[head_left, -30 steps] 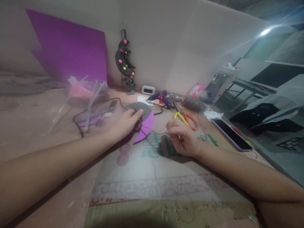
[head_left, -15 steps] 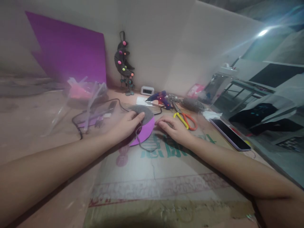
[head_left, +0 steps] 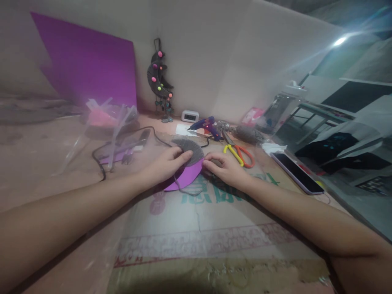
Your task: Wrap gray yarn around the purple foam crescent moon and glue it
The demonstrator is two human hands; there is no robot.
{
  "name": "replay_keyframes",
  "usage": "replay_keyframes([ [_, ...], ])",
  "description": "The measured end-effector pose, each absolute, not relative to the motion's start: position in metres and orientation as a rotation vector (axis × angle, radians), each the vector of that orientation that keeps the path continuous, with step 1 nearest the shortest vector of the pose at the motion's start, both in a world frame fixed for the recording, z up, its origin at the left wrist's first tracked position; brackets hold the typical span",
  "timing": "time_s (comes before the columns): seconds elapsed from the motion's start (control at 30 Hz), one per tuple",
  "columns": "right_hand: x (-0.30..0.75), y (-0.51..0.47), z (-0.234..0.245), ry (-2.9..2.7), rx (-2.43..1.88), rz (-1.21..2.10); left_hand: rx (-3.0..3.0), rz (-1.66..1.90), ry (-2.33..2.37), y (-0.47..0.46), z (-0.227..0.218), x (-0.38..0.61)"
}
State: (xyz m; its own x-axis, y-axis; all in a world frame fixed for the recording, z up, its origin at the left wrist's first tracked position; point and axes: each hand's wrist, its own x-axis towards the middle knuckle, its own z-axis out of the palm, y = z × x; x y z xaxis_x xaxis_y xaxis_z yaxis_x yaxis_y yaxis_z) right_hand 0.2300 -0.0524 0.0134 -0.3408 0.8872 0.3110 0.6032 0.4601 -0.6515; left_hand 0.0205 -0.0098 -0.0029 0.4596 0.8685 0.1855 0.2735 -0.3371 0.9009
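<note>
A purple crescent-shaped piece (head_left: pixel 186 176) is tilted above the cardboard, its upper part wrapped in grey yarn (head_left: pixel 189 150). My left hand (head_left: pixel 173 163) grips the wrapped part, thumb on the front and fingers mostly hidden behind. At the crescent's right edge, where the wrapping meets bare purple, my right hand (head_left: pixel 222 166) is closed in a pinch, apparently on the yarn; its fingertips partly hide the spot. A loose strand of yarn loops below the crescent and curves toward my right hand.
Orange-and-yellow-handled scissors (head_left: pixel 238 155) lie beyond my right hand, beside a glue gun (head_left: pixel 208 126) with a red light. A phone (head_left: pixel 297 173) lies at right. A small clock (head_left: pixel 190 116) and decorated hanging moon (head_left: pixel 157 77) are at the wall. Printed cardboard (head_left: pixel 196 245) covers the front.
My left hand has shifted slightly right with the crescent, which has turned a little. My right fingertips, apart from its edge before, now touch it.
</note>
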Motion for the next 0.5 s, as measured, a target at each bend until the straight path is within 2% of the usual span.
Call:
replay_keyframes([
  [0.5, 0.2280, -0.0529, 0.0142, -1.930, -1.277, 0.675, 1.753, 0.736, 0.921, -0.0089, -0.0037, 0.0190],
])
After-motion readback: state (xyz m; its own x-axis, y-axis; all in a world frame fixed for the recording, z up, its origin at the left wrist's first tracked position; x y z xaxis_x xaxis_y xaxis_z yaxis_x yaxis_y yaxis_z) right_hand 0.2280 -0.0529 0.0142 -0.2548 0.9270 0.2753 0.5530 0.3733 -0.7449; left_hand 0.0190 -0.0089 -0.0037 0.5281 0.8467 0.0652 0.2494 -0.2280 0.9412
